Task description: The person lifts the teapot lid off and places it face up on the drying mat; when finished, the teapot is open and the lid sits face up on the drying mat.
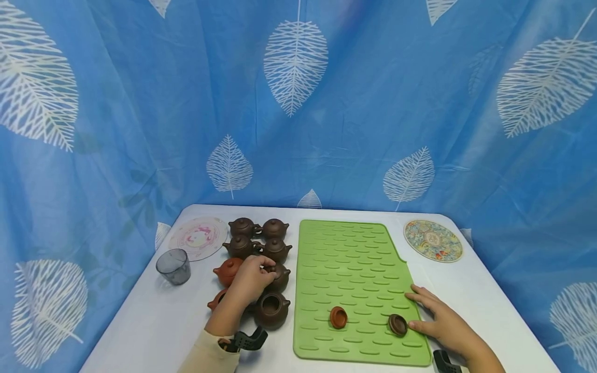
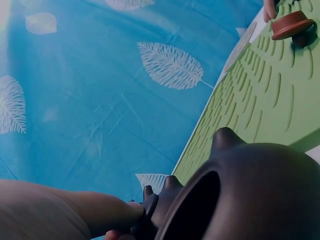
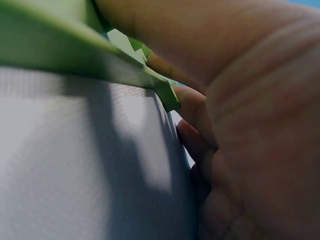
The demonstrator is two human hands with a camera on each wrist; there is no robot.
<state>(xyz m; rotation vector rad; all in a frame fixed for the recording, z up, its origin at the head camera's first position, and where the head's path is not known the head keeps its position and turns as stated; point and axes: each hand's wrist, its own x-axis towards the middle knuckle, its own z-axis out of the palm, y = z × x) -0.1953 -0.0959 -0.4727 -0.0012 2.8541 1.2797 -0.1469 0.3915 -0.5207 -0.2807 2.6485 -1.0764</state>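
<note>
My left hand (image 1: 254,278) reaches over two columns of small clay teapots. Its thumb and fingers pinch the dark lid (image 2: 150,207) of a dark brown teapot (image 1: 280,280) in the right column. Nearest my wrist stands a lidless dark teapot (image 1: 271,311), its round mouth facing up. Under my forearm a reddish teapot (image 1: 218,299) is partly hidden, and another reddish teapot (image 1: 228,272) sits just behind it. My right hand (image 1: 440,321) rests with extended fingers at the right edge of the green mat (image 1: 350,269), thumb close to a loose dark lid (image 1: 398,325).
A reddish lid (image 1: 338,317) lies on the mat's near half. Farther back are several lidded dark teapots (image 1: 240,246). On the left stand a grey glass cup (image 1: 174,267) and a pink-patterned round mat (image 1: 200,235); a colourful round mat (image 1: 432,240) lies at the back right.
</note>
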